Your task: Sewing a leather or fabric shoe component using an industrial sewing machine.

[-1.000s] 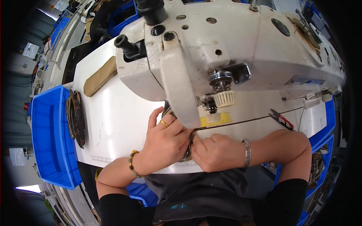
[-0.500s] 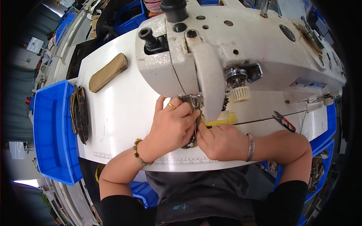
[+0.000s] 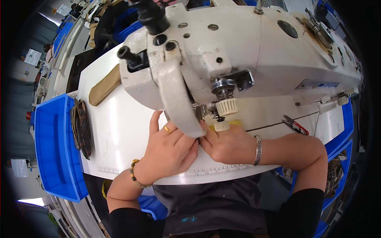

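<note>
Below the head of a white sewing machine (image 3: 254, 47), a small dark olive fabric piece (image 3: 167, 116) lies at the presser foot, mostly hidden. My left hand (image 3: 170, 150), with a gold ring and a beaded bracelet, is closed on the piece's left side. Its index finger reaches upward, and the machine's white lever (image 3: 176, 95) covers some fingertips. From the right, my right hand (image 3: 230, 144), wearing a silver bangle, pinches the piece's near edge with thumb and index finger. The needle is out of sight behind the lever.
On the white table (image 3: 119, 135) lie a stack of tan, rounded-end pieces (image 3: 105, 88) and red-handled thread snips (image 3: 295, 125). Dark patterned pieces (image 3: 84, 131) hang over the rim of a blue bin (image 3: 57, 150) at the left. More blue bins (image 3: 340, 174) stand at the right.
The view has shifted, so the machine head appears further left and now overlaps the fabric piece. My left hand's fingers have spread a little, while my right hand stays pinched at the edge.
</note>
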{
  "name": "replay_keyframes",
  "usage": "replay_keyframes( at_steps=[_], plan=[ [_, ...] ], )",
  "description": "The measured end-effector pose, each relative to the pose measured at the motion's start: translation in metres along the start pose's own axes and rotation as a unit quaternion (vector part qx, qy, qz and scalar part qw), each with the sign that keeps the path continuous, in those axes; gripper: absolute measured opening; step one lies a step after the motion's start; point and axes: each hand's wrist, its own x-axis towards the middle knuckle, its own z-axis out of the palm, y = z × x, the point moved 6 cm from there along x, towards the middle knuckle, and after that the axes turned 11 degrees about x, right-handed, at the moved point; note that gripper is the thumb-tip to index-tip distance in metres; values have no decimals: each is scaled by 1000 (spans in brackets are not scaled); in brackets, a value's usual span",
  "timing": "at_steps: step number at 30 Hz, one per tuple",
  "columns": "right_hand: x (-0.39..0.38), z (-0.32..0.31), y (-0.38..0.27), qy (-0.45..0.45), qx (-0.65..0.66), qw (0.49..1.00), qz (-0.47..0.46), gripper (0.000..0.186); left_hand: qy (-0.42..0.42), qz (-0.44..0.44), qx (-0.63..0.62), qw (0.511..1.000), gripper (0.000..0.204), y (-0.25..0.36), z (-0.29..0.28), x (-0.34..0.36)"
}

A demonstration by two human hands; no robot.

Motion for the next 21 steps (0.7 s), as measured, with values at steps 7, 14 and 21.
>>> replay_keyframes(
  at_steps=[7, 14, 21],
  plan=[
    [0, 6, -1, -24, -26, 999, -12, 17, 31, 7, 143, 989, 38, 12, -7, -8],
    [2, 2, -3, -2, -50, 998, -25, 11, 25, -19, 156, 987, 29, 10, -5, -14],
    [1, -6, -15, -8, -23, 1000, -9, 10, 34, -25, 4, 999, 23, 2, 10, -9]
  ],
)
